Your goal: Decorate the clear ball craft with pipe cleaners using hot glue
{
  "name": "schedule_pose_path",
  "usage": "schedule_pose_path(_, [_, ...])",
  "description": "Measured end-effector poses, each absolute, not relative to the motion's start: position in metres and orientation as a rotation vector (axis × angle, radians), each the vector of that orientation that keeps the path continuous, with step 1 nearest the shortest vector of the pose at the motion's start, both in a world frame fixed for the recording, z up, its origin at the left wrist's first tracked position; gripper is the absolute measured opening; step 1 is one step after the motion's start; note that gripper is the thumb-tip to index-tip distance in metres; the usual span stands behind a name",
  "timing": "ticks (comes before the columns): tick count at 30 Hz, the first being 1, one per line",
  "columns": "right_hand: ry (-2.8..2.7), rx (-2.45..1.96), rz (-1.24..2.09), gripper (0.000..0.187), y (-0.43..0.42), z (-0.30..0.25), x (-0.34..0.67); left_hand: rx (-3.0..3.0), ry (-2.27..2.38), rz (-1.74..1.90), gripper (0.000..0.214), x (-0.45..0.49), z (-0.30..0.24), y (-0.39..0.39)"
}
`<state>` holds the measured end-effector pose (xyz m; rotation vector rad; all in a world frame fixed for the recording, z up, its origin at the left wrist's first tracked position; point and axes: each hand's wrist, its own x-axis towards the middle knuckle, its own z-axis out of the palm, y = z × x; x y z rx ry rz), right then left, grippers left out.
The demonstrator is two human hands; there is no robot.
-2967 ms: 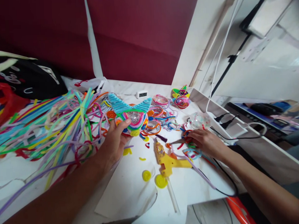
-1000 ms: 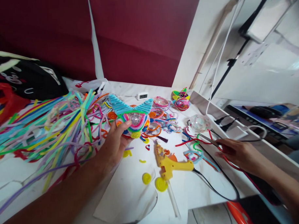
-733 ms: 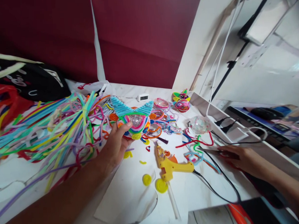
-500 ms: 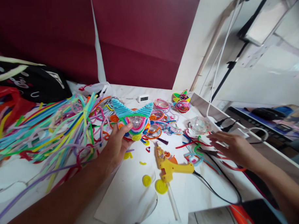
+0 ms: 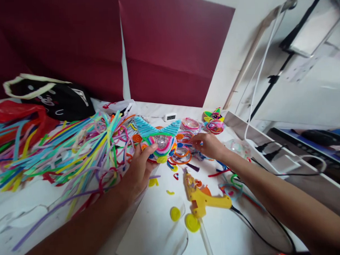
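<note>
My left hand (image 5: pixel 143 162) grips a pipe-cleaner craft (image 5: pixel 159 142) by its left side, thumb in front. The craft has two blue pointed ears, a clear shiny centre ringed in pink, white and green, and a yellow piece at the bottom. My right hand (image 5: pixel 208 145) is just right of it, over rings and scraps of pipe cleaner (image 5: pixel 182 154). Its fingers are bent together; whatever may be between them is hidden. Below lies a yellow hot glue gun (image 5: pixel 203 200) with a clear glue stick, near two yellow coiled discs (image 5: pixel 192 222).
A large heap of coloured pipe cleaners (image 5: pixel 89 145) covers the left side, before a black bag (image 5: pixel 57 99). At the back stand a small white digital clock (image 5: pixel 170 116) and a finished-looking colourful piece (image 5: pixel 214 120). A clear plastic item (image 5: pixel 237 147) and plugged cables (image 5: pixel 271 150) lie right.
My right hand has moved left from beside the clear plastic item to above the rings near the craft. My left hand still holds the craft. The whole view has shifted slightly.
</note>
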<state>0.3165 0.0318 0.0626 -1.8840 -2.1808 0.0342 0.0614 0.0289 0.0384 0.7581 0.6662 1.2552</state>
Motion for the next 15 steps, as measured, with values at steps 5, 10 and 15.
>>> schedule_pose_path(5, [-2.266, -1.983, -0.004, 0.034, 0.050, 0.058, 0.306, 0.741, 0.658, 1.318, 0.048, 0.060, 0.040, 0.034])
schedule_pose_path(10, [-2.289, -2.000, -0.026, 0.016, 0.054, 0.054, 0.310, 0.754, 0.650, 1.331, 0.043, 0.060, 0.036, 0.036])
schedule_pose_path(15, [-2.184, -1.891, -0.044, 0.014, 0.052, 0.059, 0.318, 0.767, 0.654, 1.331, 0.045, 0.060, 0.035, 0.035])
